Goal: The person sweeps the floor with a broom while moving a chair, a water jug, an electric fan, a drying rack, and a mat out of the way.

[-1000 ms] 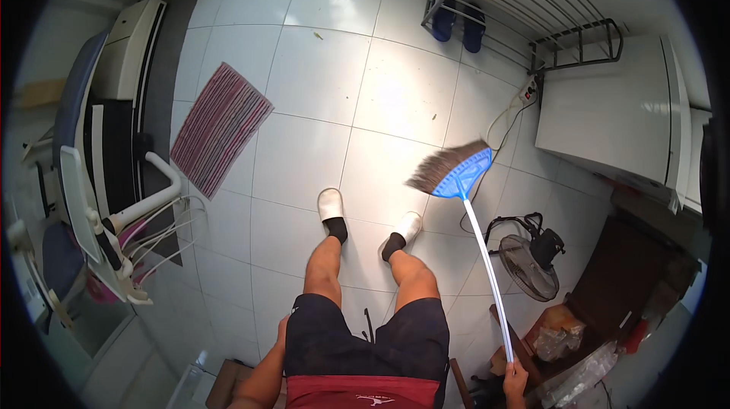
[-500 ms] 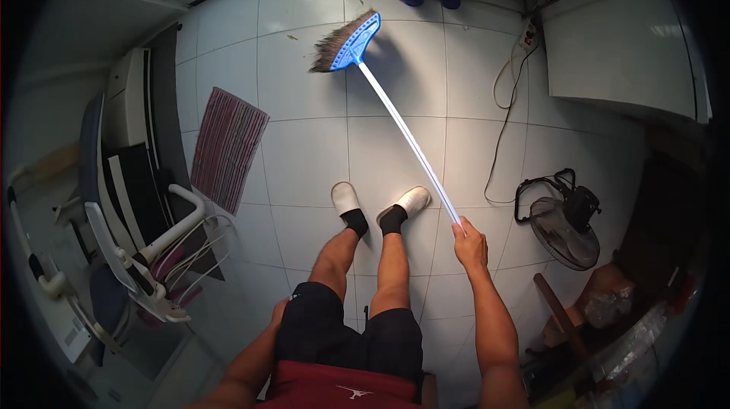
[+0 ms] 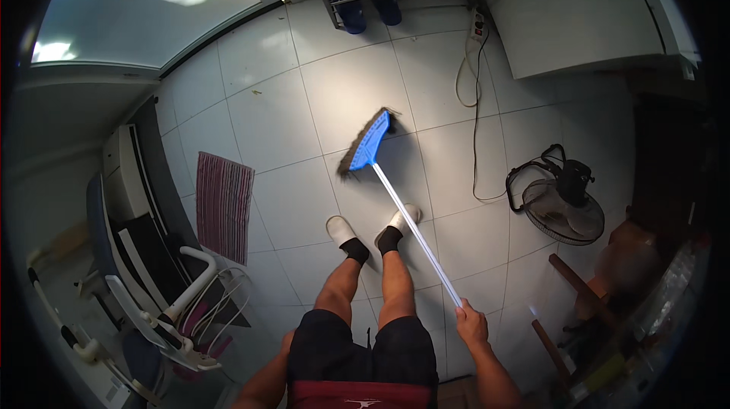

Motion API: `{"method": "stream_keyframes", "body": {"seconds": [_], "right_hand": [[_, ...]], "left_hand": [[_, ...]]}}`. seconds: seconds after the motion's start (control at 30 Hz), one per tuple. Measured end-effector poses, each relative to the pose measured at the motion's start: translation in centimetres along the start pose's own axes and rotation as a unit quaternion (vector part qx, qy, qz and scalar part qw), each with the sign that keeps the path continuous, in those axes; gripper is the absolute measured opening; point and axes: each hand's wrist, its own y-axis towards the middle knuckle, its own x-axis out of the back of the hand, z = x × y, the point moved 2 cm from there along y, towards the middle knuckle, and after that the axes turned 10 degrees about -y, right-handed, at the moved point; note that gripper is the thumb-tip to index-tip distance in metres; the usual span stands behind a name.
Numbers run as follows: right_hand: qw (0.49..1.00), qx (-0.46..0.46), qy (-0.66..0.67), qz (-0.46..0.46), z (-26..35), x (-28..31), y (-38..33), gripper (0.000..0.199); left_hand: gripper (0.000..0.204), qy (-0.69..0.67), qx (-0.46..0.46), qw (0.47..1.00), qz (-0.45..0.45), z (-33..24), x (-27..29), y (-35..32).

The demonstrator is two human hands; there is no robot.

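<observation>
My right hand (image 3: pixel 471 323) is closed round the upper end of a broom's white handle (image 3: pixel 417 233). The broom's blue head (image 3: pixel 370 144) with dark bristles is over the tiles a little ahead of my feet, its bristles facing left. Whether they touch the floor I cannot tell for certain. My left hand (image 3: pixel 287 342) hangs beside the left leg of my black shorts (image 3: pixel 327 344), its fingers mostly hidden behind them. Small yellowish scraps (image 3: pixel 256 92) lie on the floor beyond the broom at the left.
A striped mat (image 3: pixel 224 207) lies to the left, near a folded white-framed machine (image 3: pixel 186 287) with loose cables. On the right stand a black fan (image 3: pixel 564 211) and a cord with a power strip (image 3: pixel 477 25). Blue slippers (image 3: pixel 385 2) rest on a metal rack at the back.
The broom head has come closer to my feet from farther out on the floor, as my right hand drew the handle back. My view has turned somewhat, showing more of the door.
</observation>
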Motion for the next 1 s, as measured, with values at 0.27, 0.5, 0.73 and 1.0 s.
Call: {"method": "stream_keyframes", "body": {"seconds": [0.27,0.5,0.73,1.0], "right_hand": [[0.983,0.008,-0.1,-0.154,0.7,17.2,-1.0,0.027],[0.932,-0.094,-0.266,-0.23,1.2,25.9,4.7,0.025],[0.984,-0.089,0.039,-0.15,8.3,17.8,6.8,0.024],[0.976,-0.153,0.129,-0.085,11.4,12.8,0.2,0.025]], "left_hand": [[0.049,0.05,0.066,0.994,-0.074,-3.3,10.9,-0.9],[0.047,0.022,0.057,0.99,-0.129,-16.3,15.4,5.2],[0.039,0.079,-0.326,0.856,-0.394,-49.9,34.3,9.9],[0.079,0.398,-0.524,0.631,-0.411,-85.2,48.2,17.1]]}}
